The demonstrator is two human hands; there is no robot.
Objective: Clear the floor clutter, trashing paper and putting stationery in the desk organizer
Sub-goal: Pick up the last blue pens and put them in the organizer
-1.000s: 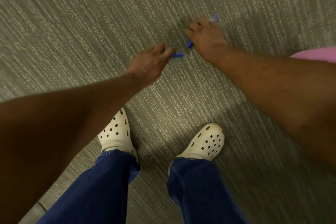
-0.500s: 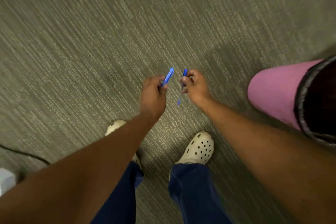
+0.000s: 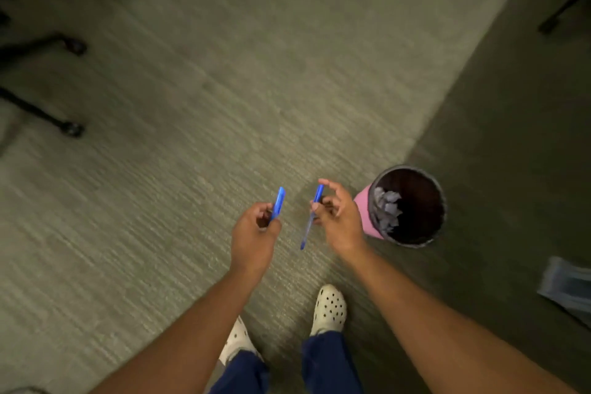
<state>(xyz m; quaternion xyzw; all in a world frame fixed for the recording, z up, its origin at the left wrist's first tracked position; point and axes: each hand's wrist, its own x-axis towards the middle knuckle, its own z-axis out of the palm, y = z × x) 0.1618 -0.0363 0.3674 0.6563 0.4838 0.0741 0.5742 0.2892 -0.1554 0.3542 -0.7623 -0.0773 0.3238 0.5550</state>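
now the left hand point(image 3: 256, 233) pinches a blue pen cap point(image 3: 277, 203) and the right hand point(image 3: 339, 221) pinches the pen point(image 3: 311, 217), light, stiff, slim things best gripped mid-barrel, with the pink bin point(image 3: 363, 211) at three o'clock.

One head-worn view looks steeply down from standing height over outstretched forearms onto grey carpet point(image 3: 192, 201)

Chair legs point(image 3: 38, 112) cut off at left edge; grey object point(image 3: 566, 285) blurred, cropped right.
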